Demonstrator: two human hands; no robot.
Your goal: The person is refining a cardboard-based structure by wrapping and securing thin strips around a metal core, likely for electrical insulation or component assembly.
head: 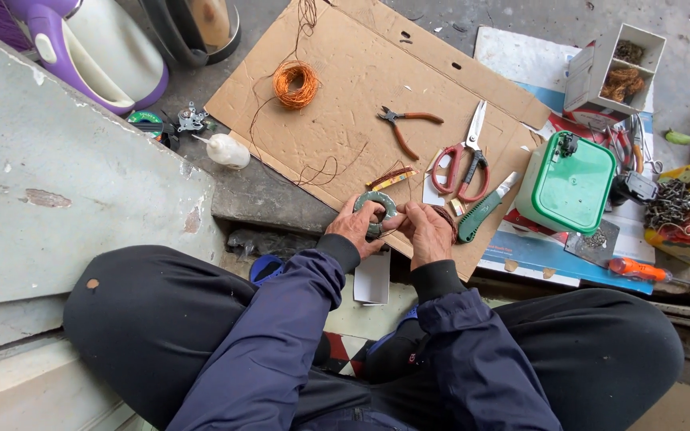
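Gripping grey ring core (376,209), thin copper wire (409,185).

Grey-green ring core (376,209) (flat, over cardboard edge)

- Single view: one camera worn on the person's head.
- Direction: aimed steeply downward, almost straight down, over the person's own lap and forearms.
- Range: close; the knees fill the lower frame edge, and the left hand (354,227) and right hand (427,231) sit near frame centre.
- Coverage: the cardboard sheet (345,96) on the ground extends ahead to the upper edge.
- No second view is supplied.
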